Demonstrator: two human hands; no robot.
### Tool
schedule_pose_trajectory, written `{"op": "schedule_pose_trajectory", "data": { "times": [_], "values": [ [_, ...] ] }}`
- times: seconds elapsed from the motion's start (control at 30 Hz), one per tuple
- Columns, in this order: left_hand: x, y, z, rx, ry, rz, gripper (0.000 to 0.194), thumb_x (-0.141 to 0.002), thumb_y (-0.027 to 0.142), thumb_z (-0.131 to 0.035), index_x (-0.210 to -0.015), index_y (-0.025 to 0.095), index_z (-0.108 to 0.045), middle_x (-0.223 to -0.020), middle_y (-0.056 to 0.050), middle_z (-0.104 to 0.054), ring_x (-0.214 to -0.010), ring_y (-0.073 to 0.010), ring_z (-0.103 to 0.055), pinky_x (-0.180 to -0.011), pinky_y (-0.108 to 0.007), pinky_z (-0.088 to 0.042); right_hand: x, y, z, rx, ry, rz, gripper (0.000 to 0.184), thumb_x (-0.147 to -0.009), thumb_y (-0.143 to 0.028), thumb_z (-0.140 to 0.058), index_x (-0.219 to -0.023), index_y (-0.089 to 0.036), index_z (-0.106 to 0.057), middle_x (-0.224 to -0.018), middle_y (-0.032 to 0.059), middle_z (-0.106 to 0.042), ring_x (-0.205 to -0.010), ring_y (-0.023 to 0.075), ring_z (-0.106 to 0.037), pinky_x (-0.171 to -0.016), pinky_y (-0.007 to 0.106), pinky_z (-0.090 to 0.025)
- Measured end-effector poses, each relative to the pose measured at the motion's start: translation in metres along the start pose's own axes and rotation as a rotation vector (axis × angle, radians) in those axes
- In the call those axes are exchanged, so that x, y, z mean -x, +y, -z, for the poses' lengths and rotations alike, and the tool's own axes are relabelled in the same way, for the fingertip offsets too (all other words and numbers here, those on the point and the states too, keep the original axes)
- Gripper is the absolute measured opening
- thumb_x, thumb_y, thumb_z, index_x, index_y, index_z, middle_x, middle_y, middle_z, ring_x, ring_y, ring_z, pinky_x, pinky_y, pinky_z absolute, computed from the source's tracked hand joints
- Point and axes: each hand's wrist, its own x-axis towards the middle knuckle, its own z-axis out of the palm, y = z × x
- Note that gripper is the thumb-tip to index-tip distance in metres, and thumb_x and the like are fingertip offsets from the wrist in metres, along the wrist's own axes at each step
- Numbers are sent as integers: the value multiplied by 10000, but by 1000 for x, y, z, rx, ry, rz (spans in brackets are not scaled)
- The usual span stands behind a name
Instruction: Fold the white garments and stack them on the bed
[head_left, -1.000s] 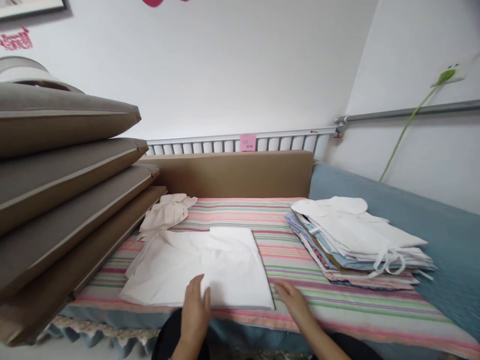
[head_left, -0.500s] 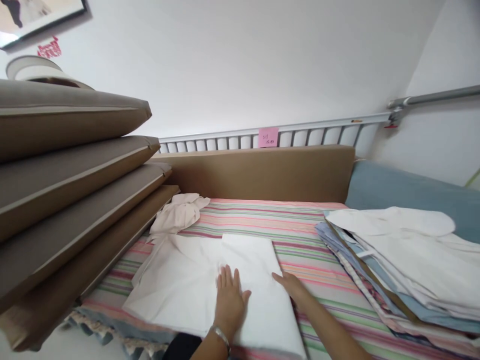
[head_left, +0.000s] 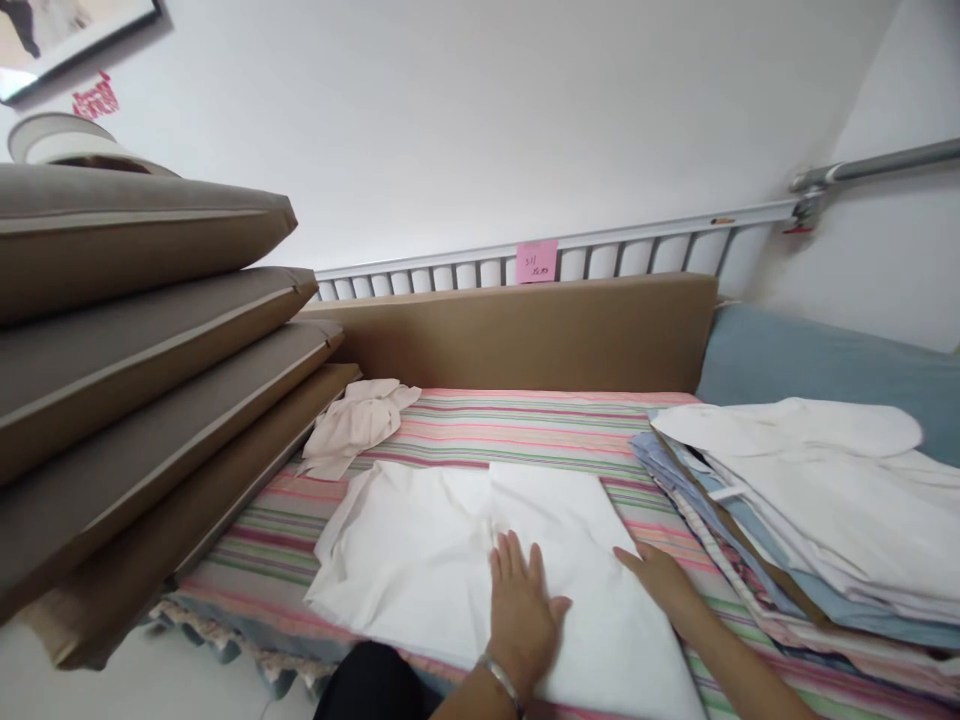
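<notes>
At upper centre, a square pink paper note [head_left: 536,261] shows "11", other marks unclear. Left hand [head_left: 523,618] spreads on folded white fabric [head_left: 412,555]; whether right hand [head_left: 666,580] pinches, I cannot tell.

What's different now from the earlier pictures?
The white cloth has slid right, away from the beige cloth and toward the folded stack. The left hand, first near its front edge, now lies flat on it; the right hand has moved farther back along its right edge. The beige cloth, folded stack and cushions stayed put.
</notes>
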Motion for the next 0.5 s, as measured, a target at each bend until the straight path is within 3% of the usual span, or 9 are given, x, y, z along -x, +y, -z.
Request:
{"op": "schedule_pose_trajectory", "data": {
  "times": [0.1,0.2,0.27,0.33,0.4,0.5],
  "values": [
    [2,8,2,28,-54,-2,697,-833,504,-437,-1416,169,-257,-1494,-213,-155,-1380,-377,-94,-1085,-580,-239,9,-13,2,330,109,109,312,-740,-264,-514,-985,-120,-644,-1066,183,-660,-1025,326,-597,-887,414,-432],
    [2,9,8,50,-92,3,704,-829,465,-460,-1418,143,-247,-1495,-214,-136,-1378,-390,-75,-1087,-601,-219,26,-52,-26,525,237,399,493,-796,-294,-483,-1245,-95,-525,-1337,173,-487,-1281,307,-388,-1054,436,-286],
    [4,8,13,99,-109,-10,703,-834,440,-456,-1420,120,-235,-1495,-203,-173,-1382,-374,-102,-1097,-583,-220,37,-75,-55,546,169,512,529,-840,-357,-440,-1308,-113,-477,-1413,130,-406,-1347,271,-283,-1094,425,-227],
    [7,0,23,185,-109,-39,608,-849,379,-435,-1400,155,-309,-1463,-150,-322,-1373,-315,-222,-1116,-532,-233,47,-86,-85,540,43,535,522,-874,-384,-385,-1329,-142,-463,-1433,103,-379,-1355,253,-270,-1095,430,-223],
    [15,-23,38,266,-44,-48,442,-864,305,-395,-1291,242,-486,-1361,-72,-496,-1307,-241,-377,-1124,-482,-255,52,-84,-108,540,-20,543,514,-889,-396,-362,-1338,-165,-459,-1444,98,-357,-1356,260,-265,-1096,462,-198],
    [39,-92,75,294,255,117,375,-866,291,-344,-1144,235,-589,-1299,-79,-549,-1236,-212,-460,-1077,-457,-341,57,-75,-122,542,-20,564,516,-888,-417,-382,-1340,-181,-461,-1445,102,-346,-1357,275,-258,-1101,500,-138]
  ]
}}
